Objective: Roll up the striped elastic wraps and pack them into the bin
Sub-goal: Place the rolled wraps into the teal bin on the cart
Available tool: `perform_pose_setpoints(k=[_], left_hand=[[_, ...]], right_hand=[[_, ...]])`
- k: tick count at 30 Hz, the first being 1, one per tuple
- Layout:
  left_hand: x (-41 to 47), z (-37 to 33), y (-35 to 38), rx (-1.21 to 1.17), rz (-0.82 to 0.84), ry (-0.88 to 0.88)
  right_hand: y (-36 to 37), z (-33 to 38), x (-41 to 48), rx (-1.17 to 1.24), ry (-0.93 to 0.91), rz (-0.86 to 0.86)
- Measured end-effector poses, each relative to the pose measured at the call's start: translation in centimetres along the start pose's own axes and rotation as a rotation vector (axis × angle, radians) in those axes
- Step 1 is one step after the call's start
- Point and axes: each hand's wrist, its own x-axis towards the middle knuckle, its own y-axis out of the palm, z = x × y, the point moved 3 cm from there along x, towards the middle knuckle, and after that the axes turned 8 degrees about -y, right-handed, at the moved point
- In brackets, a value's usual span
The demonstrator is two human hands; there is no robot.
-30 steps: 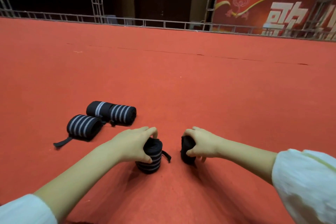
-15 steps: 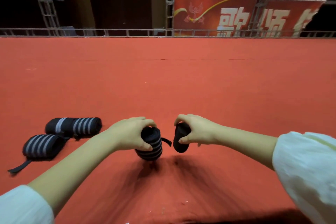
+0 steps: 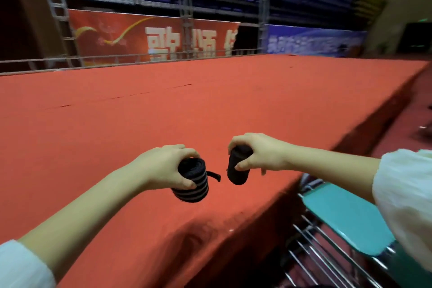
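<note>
Head view is showing both rolled wraps riding in the air above the red table (image 3: 163, 105), whereas a second ago they were standing on its surface. The striped roll (image 3: 190, 182) is hanging near the table's near edge, its loose strap tail (image 3: 214, 174) sticking out to the right. The dark roll (image 3: 237, 168) is floating just beside it, apart from it. The view is also swinging right: the two other rolls at the left are dropping out of frame, and a teal container (image 3: 346, 217) in a wire frame is appearing below the table's right edge. I am reading this as the carry toward the bin starting. My left hand (image 3: 163, 166) is gripping the striped roll from above, fingers and thumb curled round it. My right hand (image 3: 259, 155) is pinching the dark roll the same way.
</note>
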Motion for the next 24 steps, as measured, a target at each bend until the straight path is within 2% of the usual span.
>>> perform_pose_setpoints(k=[8, 12, 18, 24], left_hand=[[10.0, -16.8, 0.1, -0.032, -0.001, 0.346], [13.2, -25.5, 0.4, -0.048, 0.012, 0.519], [15.5, -37.0, 1.7, -0.074, 0.018, 0.746], [15.7, -45.7, 4.8, -0.097, 0.046, 0.912]], right_hand=[[-8.3, -11.7, -14.2, -0.081, 0.336, -0.205], [-10.8, -15.8, -21.8, -0.114, 0.496, -0.224], [-12.0, -19.8, -31.6, -0.171, 0.662, -0.283], [-10.4, -23.3, -38.8, -0.073, 0.845, -0.301]])
